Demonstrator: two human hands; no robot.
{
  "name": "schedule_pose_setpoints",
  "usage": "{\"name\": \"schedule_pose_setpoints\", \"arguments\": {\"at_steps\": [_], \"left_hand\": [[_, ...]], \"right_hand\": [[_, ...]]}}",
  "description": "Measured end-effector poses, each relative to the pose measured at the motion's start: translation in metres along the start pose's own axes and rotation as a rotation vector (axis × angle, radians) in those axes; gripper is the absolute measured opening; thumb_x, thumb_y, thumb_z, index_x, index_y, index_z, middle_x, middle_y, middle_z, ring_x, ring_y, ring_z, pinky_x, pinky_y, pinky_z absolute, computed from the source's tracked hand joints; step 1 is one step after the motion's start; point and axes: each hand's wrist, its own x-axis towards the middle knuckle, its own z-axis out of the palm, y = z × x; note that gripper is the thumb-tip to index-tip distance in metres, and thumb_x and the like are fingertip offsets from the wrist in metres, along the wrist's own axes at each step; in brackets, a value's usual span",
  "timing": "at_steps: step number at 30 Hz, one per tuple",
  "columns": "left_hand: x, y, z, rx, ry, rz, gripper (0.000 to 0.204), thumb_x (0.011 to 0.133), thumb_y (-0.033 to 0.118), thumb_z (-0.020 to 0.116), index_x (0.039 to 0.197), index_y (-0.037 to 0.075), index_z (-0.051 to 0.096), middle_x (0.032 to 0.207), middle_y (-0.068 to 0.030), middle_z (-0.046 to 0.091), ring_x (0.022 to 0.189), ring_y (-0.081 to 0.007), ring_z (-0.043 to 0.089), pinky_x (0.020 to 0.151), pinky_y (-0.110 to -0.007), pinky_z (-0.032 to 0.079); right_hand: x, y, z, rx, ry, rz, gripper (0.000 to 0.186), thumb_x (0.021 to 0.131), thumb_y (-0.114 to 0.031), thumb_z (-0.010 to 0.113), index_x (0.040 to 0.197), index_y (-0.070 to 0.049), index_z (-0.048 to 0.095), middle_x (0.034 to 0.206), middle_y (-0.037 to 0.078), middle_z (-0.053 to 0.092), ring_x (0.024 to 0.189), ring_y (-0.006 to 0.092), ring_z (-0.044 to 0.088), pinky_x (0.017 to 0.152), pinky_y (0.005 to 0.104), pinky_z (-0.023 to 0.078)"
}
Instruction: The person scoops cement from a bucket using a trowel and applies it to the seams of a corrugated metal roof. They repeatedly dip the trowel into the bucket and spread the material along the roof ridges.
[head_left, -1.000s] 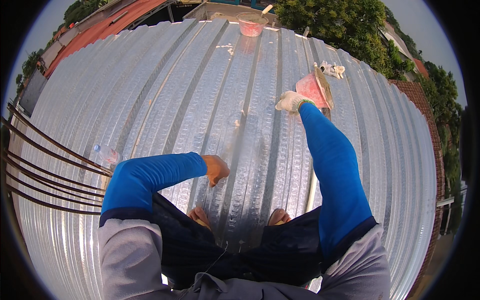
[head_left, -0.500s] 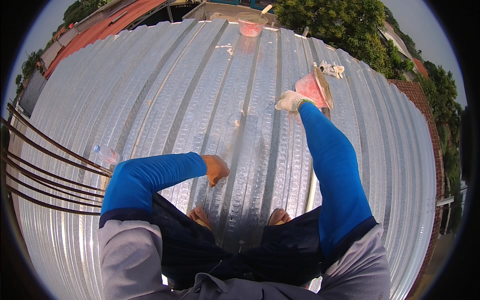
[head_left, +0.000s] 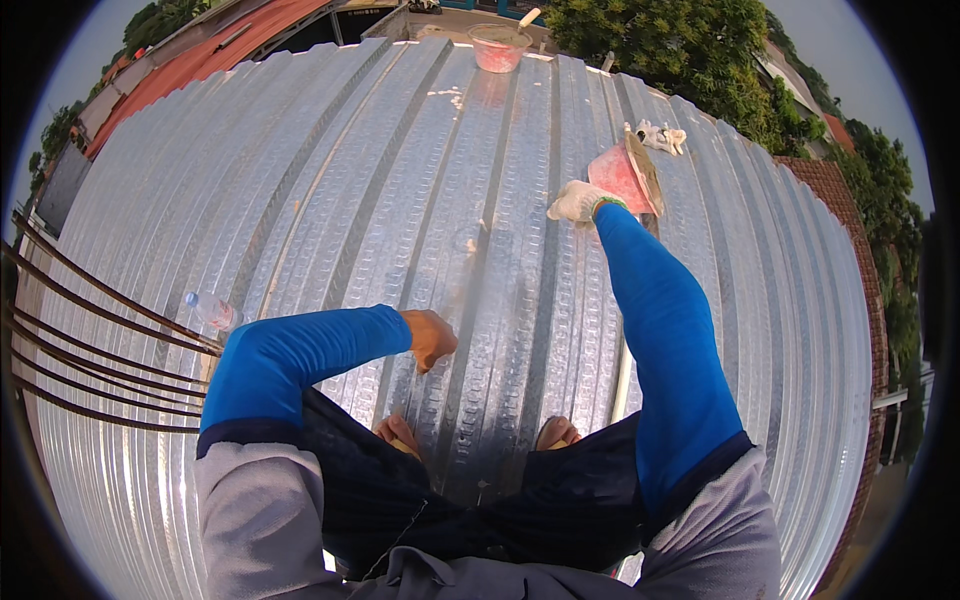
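Note:
My left hand, bare below a blue sleeve, hangs with curled fingers over the ribbed metal roofing sheet; nothing shows in it. Stretched forward, my right hand wears a pale work glove, its fingers folded together. Whatever they hold, if anything, is hidden. Right beside that glove, a pink bucket tips toward the right, with grey mix at its rim. Whether the glove touches the bucket I cannot tell. A crumpled white glove or cloth lies just beyond it.
Another pink bucket, with grey mix and a pale-handled tool, stands by the far edge. A plastic bottle lies at left near several bent rusty rods. My bare feet are on the sheet. Trees rise beyond the roof.
Both hands keep nearly the same place and pose. The whole view has shifted very slightly; nothing is visibly taken up or let go.

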Motion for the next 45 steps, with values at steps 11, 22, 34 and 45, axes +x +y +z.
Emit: {"name": "schedule_pose_setpoints", "arguments": {"at_steps": [11,22,34,45], "left_hand": [[0.001,0.0,0.0,0.0,-0.02,-0.013,0.049,0.073,0.029,0.086,0.112,0.001,0.076,0.106,-0.0197,0.076,0.098,-0.0378,0.073,0.081,-0.047,0.058],[-0.006,0.013,-0.015,0.066,0.019,0.003,0.041,0.069,0.027,0.087,0.102,0.003,0.079,0.101,-0.0162,0.077,0.096,-0.0358,0.074,0.079,-0.048,0.058],[0.03,0.063,-0.066,0.201,0.128,-0.066,0.046,0.077,0.034,0.088,0.112,0.005,0.079,0.119,-0.0142,0.075,0.106,-0.0323,0.072,0.088,-0.044,0.058],[0.024,0.069,-0.066,0.182,0.261,-0.01,0.043,0.075,0.033,0.088,0.108,0.007,0.08,0.115,-0.0129,0.076,0.103,-0.0317,0.073,0.086,-0.045,0.058]], "right_hand": [[0.0,-0.003,-0.002,-0.05,-0.052,0.028,0.056,0.088,-0.035,0.073,0.136,-0.007,0.066,0.134,0.019,0.067,0.105,0.0332,0.073,0.087,0.0425,0.06],[-0.005,0.001,-0.003,-0.003,-0.004,0.035,0.055,0.084,-0.034,0.076,0.13,-0.003,0.068,0.116,0.016,0.072,0.095,0.0293,0.071,0.081,0.0424,0.058],[0.055,0.071,0.025,0.23,-0.192,0.029,0.015,0.09,-0.021,0.066,0.085,-0.013,0.054,0.064,0.0,0.049,0.044,0.0137,0.046,0.037,0.0324,0.032],[0.067,0.072,0.017,0.228,-0.213,0.137,0.014,0.091,-0.024,0.066,0.09,-0.014,0.057,0.067,-0.001,0.052,0.044,0.0129,0.049,0.037,0.0302,0.038]]}}
